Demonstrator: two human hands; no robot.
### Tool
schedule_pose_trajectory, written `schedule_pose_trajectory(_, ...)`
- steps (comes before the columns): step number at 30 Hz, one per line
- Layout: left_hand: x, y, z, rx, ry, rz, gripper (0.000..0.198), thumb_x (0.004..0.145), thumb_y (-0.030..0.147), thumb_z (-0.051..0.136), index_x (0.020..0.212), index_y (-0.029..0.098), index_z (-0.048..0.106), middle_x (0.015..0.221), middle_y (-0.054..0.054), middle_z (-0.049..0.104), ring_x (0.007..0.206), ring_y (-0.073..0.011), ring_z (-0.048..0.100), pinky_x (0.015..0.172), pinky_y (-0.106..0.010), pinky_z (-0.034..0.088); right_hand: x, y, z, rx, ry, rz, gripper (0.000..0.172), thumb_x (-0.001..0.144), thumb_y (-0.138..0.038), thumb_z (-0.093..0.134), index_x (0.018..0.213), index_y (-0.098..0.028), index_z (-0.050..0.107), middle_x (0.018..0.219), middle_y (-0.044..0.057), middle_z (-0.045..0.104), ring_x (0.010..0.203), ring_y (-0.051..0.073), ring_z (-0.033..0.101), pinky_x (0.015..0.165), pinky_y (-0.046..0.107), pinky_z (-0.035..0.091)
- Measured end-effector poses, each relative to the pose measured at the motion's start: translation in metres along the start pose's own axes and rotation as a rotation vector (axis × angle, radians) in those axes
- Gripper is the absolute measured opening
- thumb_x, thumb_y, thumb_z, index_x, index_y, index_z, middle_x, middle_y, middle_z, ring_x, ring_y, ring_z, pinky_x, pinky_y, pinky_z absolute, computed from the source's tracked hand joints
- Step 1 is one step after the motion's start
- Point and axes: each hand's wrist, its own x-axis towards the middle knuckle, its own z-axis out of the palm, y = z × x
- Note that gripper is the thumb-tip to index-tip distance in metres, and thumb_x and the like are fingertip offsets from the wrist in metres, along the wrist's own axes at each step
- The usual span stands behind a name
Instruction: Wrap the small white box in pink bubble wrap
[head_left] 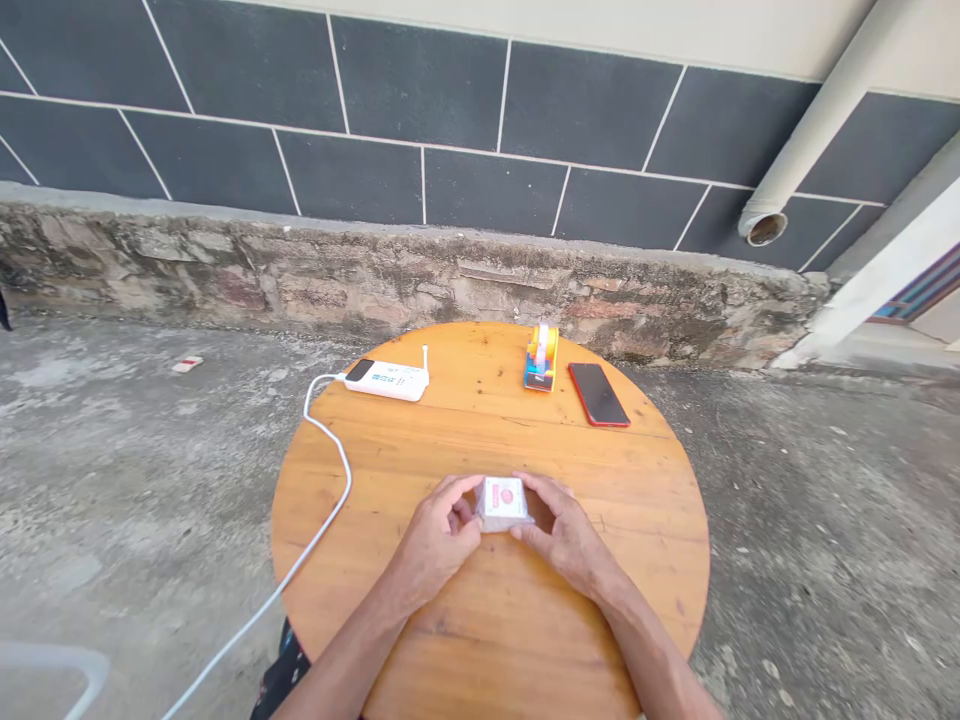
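A small white box with red print (504,497), in what looks like clear plastic wrap, rests on the round wooden table (480,610) between my two hands. My left hand (442,525) grips its left side, with thumb and fingers closed at the wrap's near left corner. On the other side, my right hand (559,525) holds the right edge, its forefinger at the far corner and its thumb at the near one. The undersides of the box and the fingertips behind it are hidden.
Toward the table's far edge stand a tape dispenser (541,358), a red-edged phone (599,395) and a white power bank (387,380). A white cable (347,470) runs from the power bank over the left edge. Behind is a stone ledge (337,285) below a tiled wall.
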Motion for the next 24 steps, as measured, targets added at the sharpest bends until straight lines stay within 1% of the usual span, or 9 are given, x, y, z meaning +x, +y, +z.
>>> schedule_pose_trajectory(3,-0.001,-0.002,0.001,-0.028,-0.014,0.029,0.048,0.069,0.008,0.048,0.115,0.018,0.058,0.089,-0.002,0.060,0.066,-0.0104,0.054,0.057,-0.022,0.043,0.000,0.001,0.000,-0.001,0.007,-0.015,0.053,0.077,-0.029,0.067,0.127,-0.025,0.051,0.124,0.007,0.057,0.116,0.026,0.048,0.101,0.045,0.037)
schedule_pose_trajectory(5,-0.003,-0.003,0.001,-0.053,-0.008,0.028,0.049,0.070,0.008,0.048,0.116,0.020,0.058,0.095,-0.002,0.060,0.068,-0.0104,0.055,0.058,-0.022,0.044,-0.002,0.001,0.000,-0.007,0.007,-0.017,0.055,0.077,-0.030,0.067,0.129,-0.025,0.050,0.126,0.007,0.056,0.117,0.027,0.048,0.101,0.045,0.037)
schedule_pose_trajectory(7,-0.005,-0.004,0.000,-0.076,0.007,0.007,0.052,0.070,0.008,0.047,0.120,0.021,0.056,0.096,-0.002,0.059,0.067,-0.0100,0.054,0.058,-0.022,0.045,-0.005,0.001,-0.001,-0.004,-0.005,-0.017,0.062,0.077,-0.029,0.066,0.135,-0.027,0.044,0.133,0.007,0.051,0.123,0.027,0.044,0.104,0.047,0.035)
schedule_pose_trajectory(9,-0.008,-0.005,-0.002,-0.088,0.009,-0.020,0.056,0.071,0.008,0.047,0.126,0.020,0.051,0.089,-0.001,0.058,0.061,-0.0089,0.051,0.058,-0.022,0.044,-0.009,0.002,-0.001,0.025,-0.013,-0.005,0.070,0.078,-0.028,0.065,0.141,-0.029,0.034,0.140,0.007,0.044,0.129,0.027,0.039,0.106,0.047,0.032)
schedule_pose_trajectory(11,-0.010,-0.005,-0.002,-0.079,-0.006,-0.025,0.059,0.071,0.008,0.048,0.129,0.020,0.048,0.080,0.001,0.057,0.057,-0.0083,0.048,0.057,-0.022,0.044,-0.012,0.002,-0.001,0.057,-0.011,0.006,0.073,0.079,-0.026,0.063,0.143,-0.029,0.028,0.143,0.006,0.040,0.131,0.025,0.036,0.108,0.046,0.031)
schedule_pose_trajectory(14,-0.009,-0.003,-0.002,-0.033,-0.010,-0.009,0.056,0.072,0.010,0.048,0.127,0.020,0.050,0.080,0.001,0.058,0.059,-0.0096,0.050,0.058,-0.023,0.044,-0.014,0.001,0.000,0.037,0.008,-0.007,0.067,0.080,-0.024,0.061,0.141,-0.028,0.034,0.138,0.007,0.046,0.127,0.025,0.041,0.106,0.045,0.033)
schedule_pose_trajectory(18,-0.008,0.002,0.000,-0.023,-0.017,0.027,0.049,0.073,0.009,0.046,0.120,0.020,0.056,0.096,-0.004,0.062,0.068,-0.0119,0.056,0.059,-0.023,0.046,-0.012,-0.004,-0.001,-0.008,0.043,-0.032,0.056,0.078,-0.021,0.063,0.130,-0.027,0.047,0.129,0.006,0.054,0.119,0.025,0.048,0.102,0.043,0.037)
schedule_pose_trajectory(21,-0.009,0.004,0.003,-0.036,-0.022,0.096,0.050,0.074,0.008,0.045,0.121,0.020,0.055,0.110,-0.005,0.061,0.075,-0.0128,0.058,0.063,-0.024,0.048,-0.012,-0.006,-0.003,-0.011,0.069,-0.021,0.054,0.076,-0.018,0.062,0.127,-0.027,0.048,0.126,0.005,0.055,0.116,0.024,0.050,0.100,0.042,0.038)
schedule_pose_trajectory(24,-0.010,0.003,0.005,-0.010,-0.006,0.144,0.049,0.075,0.008,0.045,0.122,0.021,0.054,0.114,-0.006,0.059,0.079,-0.0134,0.058,0.070,-0.026,0.050,-0.013,-0.006,-0.003,-0.028,0.055,-0.018,0.055,0.075,-0.017,0.061,0.127,-0.026,0.048,0.124,0.006,0.056,0.113,0.025,0.051,0.098,0.042,0.040)
